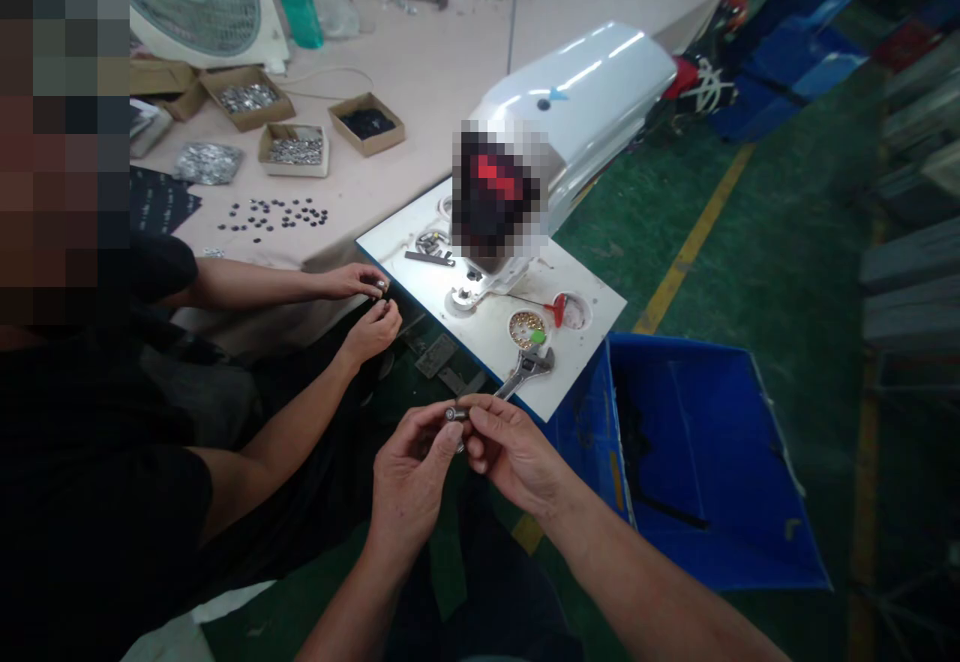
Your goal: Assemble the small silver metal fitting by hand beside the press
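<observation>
Metal part (454, 414): small and shiny, held in the air between both hands, in front of the board's (480, 337) near corner; a second glint lies just below it, and whether that is the same piece I cannot tell.
Left hand (409, 467): thumb and curled fingers pinching the metal part from its left side.
Right hand (510, 447): thumb and forefinger closed at the part's other side, the remaining fingers curled beneath.
Fingerwork: the step in hand seems to be turning or fitting the part by fingertip; the grip hides which.
Next move: probably calls for one pinch to stay firm while the other twists or lets go, with the part kept in line.
Wrench (534, 366): adjustable, head on the board, handle running down behind the right hand; neither hand grips it.
Dish (509, 332): just beyond the wrench head, set in the board, with brass bits (525, 322) and a green piece (538, 337).
Red handle (559, 309): beside that dish.
Machine (592, 82): white, over the board's far side.
Blue bin (697, 382): on the floor, right of the board.
Co-worker's hands (373, 330): left of the board, fingertips together around something too small to name.
</observation>
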Tool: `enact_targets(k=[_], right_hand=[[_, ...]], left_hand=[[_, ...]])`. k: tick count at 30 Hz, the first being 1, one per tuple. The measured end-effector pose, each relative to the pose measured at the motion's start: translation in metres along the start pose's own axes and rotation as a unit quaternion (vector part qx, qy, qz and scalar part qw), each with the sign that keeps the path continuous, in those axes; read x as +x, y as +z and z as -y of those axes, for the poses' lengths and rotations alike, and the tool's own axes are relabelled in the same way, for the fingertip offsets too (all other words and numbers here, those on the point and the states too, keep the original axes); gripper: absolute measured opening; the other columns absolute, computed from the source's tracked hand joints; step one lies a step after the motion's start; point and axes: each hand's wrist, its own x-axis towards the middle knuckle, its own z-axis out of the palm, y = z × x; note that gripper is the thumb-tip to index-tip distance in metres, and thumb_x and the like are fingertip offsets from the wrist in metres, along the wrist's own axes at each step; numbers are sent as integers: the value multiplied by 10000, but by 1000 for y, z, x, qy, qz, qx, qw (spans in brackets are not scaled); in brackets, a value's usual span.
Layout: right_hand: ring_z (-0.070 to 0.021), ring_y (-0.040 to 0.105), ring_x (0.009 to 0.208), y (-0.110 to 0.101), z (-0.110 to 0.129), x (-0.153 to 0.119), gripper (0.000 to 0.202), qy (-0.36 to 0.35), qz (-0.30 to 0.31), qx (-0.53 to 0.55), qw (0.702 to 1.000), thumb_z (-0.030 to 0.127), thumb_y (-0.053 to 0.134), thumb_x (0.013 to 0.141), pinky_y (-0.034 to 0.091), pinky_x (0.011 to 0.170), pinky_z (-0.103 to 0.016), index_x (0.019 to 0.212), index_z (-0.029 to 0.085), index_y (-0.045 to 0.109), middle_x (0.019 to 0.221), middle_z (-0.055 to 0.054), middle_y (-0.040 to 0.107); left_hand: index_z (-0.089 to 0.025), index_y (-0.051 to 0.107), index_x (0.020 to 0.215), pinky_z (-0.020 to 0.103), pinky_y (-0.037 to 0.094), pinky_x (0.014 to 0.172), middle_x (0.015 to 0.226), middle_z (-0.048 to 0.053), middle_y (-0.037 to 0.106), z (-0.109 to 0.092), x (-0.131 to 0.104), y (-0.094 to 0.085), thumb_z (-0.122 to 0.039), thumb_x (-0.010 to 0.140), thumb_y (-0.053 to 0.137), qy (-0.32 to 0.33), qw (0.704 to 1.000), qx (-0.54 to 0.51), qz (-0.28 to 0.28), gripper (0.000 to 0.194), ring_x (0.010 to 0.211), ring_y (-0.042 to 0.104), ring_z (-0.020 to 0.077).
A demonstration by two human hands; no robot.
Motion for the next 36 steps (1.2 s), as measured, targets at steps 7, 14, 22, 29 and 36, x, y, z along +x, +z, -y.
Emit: enact_targets(k=[7,14,22,29,36], right_hand=[[-75,593,557,-1,-2,-4,341,-12,17,-41,999,371,965,800,513,458,-118,1042,184,816,784,-22,723],[-78,594,581,-10,-12,-6,402,0,-22,-141,990,454,951,794,496,485,-113,1051,177,813,786,-24,703],[-85,583,575,-14,-28,-1,425,31,-36,-169,985,474,946,780,470,493,-126,1041,169,808,730,-13,670],[-85,577,584,-25,-42,-7,480,66,-50,-183,980,527,942,765,456,486,-137,1048,163,805,793,-25,677],[-83,573,583,-28,-48,-10,529,79,-58,-184,978,555,941,749,442,488,-139,1052,147,795,783,-21,666]], left_hand=[[-253,777,1085,220,562,834,970,13,738,-2,-3,-3,-413,909,745,3,999,34,-9,240,877,676,120],[-239,754,1003,242,555,837,1020,27,687,8,-6,-8,-430,919,721,12,998,52,-17,212,945,664,150],[-232,747,1020,304,529,881,1011,43,697,25,-15,-22,-476,917,708,-34,998,54,-26,268,953,654,184],[-224,755,990,290,528,843,975,44,707,35,-22,-26,-507,907,710,-63,997,46,-21,299,915,659,184],[-215,763,993,304,541,879,981,59,728,42,-29,-28,-553,872,730,-94,994,43,-29,361,945,672,204]])
